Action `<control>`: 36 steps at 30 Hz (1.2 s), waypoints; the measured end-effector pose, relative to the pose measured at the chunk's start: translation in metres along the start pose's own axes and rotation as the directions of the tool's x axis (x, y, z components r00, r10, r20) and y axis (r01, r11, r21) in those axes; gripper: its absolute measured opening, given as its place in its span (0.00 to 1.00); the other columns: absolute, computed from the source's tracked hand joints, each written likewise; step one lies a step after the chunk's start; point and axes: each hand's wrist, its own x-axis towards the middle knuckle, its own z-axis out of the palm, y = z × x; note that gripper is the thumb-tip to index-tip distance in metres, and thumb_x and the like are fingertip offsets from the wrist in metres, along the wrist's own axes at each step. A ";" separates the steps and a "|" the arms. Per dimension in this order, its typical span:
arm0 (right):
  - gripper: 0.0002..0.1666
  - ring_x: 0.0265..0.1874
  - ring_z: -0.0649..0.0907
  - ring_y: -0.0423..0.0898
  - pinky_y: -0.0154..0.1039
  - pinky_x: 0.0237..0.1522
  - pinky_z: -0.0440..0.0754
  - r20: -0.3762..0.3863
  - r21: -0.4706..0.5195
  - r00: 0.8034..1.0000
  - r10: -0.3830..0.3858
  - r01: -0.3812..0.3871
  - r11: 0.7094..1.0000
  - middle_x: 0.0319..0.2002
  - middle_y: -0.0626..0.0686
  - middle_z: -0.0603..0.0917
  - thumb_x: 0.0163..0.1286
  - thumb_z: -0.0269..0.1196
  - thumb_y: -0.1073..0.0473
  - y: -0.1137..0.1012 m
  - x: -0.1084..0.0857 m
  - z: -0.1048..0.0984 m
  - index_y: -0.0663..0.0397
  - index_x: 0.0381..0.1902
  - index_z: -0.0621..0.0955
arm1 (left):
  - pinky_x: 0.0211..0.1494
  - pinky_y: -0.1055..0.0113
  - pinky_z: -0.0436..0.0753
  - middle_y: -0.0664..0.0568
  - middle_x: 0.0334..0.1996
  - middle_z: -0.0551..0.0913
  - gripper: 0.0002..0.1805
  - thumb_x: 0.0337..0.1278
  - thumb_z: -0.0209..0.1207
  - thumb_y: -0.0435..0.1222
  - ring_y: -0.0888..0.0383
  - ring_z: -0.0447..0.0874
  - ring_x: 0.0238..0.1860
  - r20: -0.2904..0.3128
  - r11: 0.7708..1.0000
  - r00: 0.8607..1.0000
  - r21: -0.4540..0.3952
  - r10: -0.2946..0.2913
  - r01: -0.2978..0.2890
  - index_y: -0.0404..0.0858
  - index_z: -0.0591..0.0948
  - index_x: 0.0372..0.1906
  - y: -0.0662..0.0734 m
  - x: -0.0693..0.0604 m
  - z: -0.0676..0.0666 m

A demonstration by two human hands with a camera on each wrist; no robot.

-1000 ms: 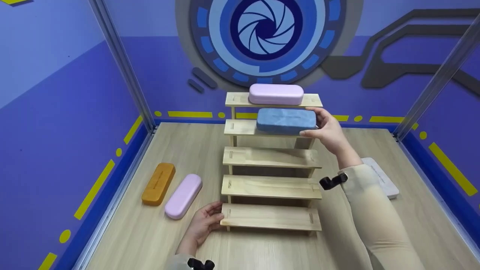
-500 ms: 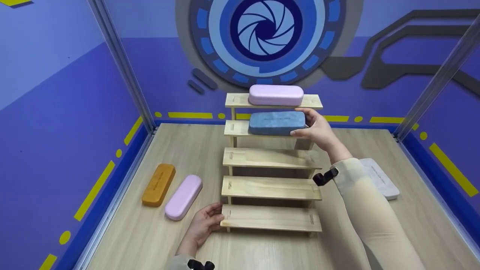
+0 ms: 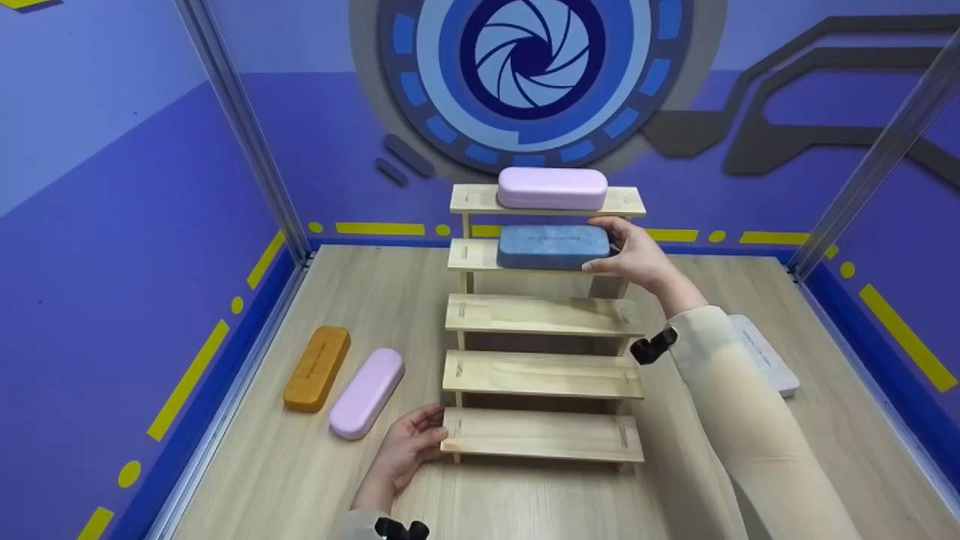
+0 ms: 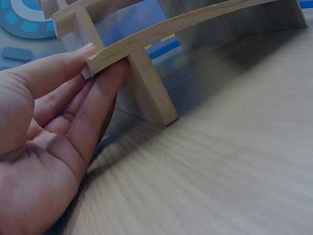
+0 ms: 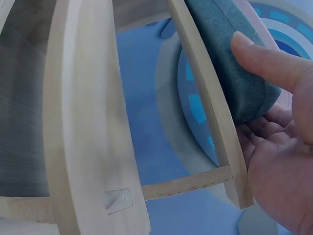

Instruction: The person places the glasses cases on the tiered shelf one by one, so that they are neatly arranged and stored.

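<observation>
A blue glasses case [image 3: 553, 247] lies lengthwise on the second shelf from the top of a wooden stepped rack [image 3: 544, 433]. My right hand [image 3: 637, 259] grips its right end, thumb on the front and fingers behind; in the right wrist view the thumb presses the case's [image 5: 230, 58] side. At the bottom shelf's left end, my left hand [image 3: 405, 450] pinches the board's corner. The left wrist view shows that thumb on top of the board [image 4: 146, 36] and fingers beneath. Above the blue case, a pink glasses case [image 3: 553, 188] rests on the top shelf.
On the table [image 3: 270, 480] left of the rack lie an orange case [image 3: 317, 368] and another pink case [image 3: 367, 394]. A white case [image 3: 765, 356] lies to the right, partly behind the right sleeve. Blue-purple walls [image 3: 112, 247] enclose the back and sides.
The blue case has shifted left along its shelf and settled slightly lower, my right hand moving with it. My left hand stays at the bottom shelf's corner.
</observation>
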 end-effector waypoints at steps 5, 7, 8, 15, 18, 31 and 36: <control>0.49 0.72 0.72 0.55 0.42 0.69 0.74 0.012 -0.031 1.000 0.007 -0.006 1.000 0.73 0.61 0.71 0.60 0.75 0.66 0.000 0.000 0.001 0.59 0.76 0.66 | 0.48 0.67 0.88 0.56 0.52 0.82 0.36 0.65 0.60 0.25 0.62 0.82 0.51 -0.002 1.000 1.000 -0.001 0.001 -0.001 0.19 0.59 0.73 0.000 -0.001 0.000; 0.49 0.70 0.73 0.54 0.37 0.64 0.75 0.017 -0.060 1.000 0.013 -0.012 0.998 0.72 0.60 0.72 0.60 0.76 0.64 0.000 0.000 0.001 0.58 0.76 0.66 | 0.48 0.67 0.88 0.56 0.52 0.83 0.36 0.65 0.61 0.25 0.62 0.82 0.50 -0.003 1.000 1.000 -0.001 0.002 -0.002 0.20 0.60 0.73 0.000 -0.001 0.000; 0.49 0.69 0.74 0.54 0.35 0.62 0.76 0.020 -0.074 1.000 0.014 -0.013 0.997 0.72 0.61 0.72 0.61 0.76 0.64 0.000 0.000 0.001 0.58 0.76 0.65 | 0.47 0.67 0.88 0.56 0.52 0.83 0.36 0.65 0.61 0.25 0.62 0.82 0.50 -0.003 1.000 1.000 -0.001 0.002 -0.002 0.20 0.60 0.73 0.000 -0.001 0.000; 0.50 0.70 0.73 0.57 0.48 0.68 0.74 0.035 -0.118 0.999 0.032 -0.028 0.993 0.73 0.62 0.70 0.62 0.75 0.63 -0.003 0.000 0.000 0.58 0.78 0.64 | 0.46 0.68 0.88 0.57 0.51 0.83 0.35 0.65 0.61 0.25 0.62 0.82 0.49 -0.009 1.000 1.000 -0.008 -0.003 0.003 0.20 0.61 0.73 -0.001 0.000 0.000; 0.51 0.73 0.70 0.58 0.53 0.72 0.71 0.041 -0.102 0.999 0.035 -0.030 0.994 0.75 0.62 0.68 0.62 0.75 0.64 -0.004 -0.001 0.000 0.60 0.78 0.62 | 0.46 0.68 0.88 0.57 0.51 0.83 0.35 0.65 0.61 0.25 0.62 0.82 0.49 -0.012 1.000 1.000 -0.008 -0.004 0.004 0.21 0.61 0.73 -0.001 0.000 0.000; 0.56 0.80 0.61 0.58 0.51 0.81 0.61 0.051 0.036 0.999 -0.012 0.010 0.999 0.80 0.64 0.60 0.59 0.72 0.74 0.005 -0.010 -0.009 0.66 0.80 0.56 | 0.46 0.68 0.88 0.54 0.52 0.82 0.36 0.66 0.61 0.26 0.61 0.83 0.49 0.014 1.000 1.000 0.007 0.008 -0.008 0.20 0.59 0.74 -0.002 0.000 -0.001; 0.52 0.79 0.64 0.59 0.47 0.79 0.64 0.029 0.099 0.998 -0.048 0.044 0.994 0.78 0.64 0.63 0.61 0.70 0.75 0.013 -0.025 -0.018 0.65 0.79 0.58 | 0.47 0.68 0.88 0.54 0.52 0.82 0.36 0.65 0.61 0.26 0.61 0.83 0.49 0.004 1.000 1.000 -0.001 -0.002 0.002 0.21 0.60 0.74 -0.001 0.000 0.000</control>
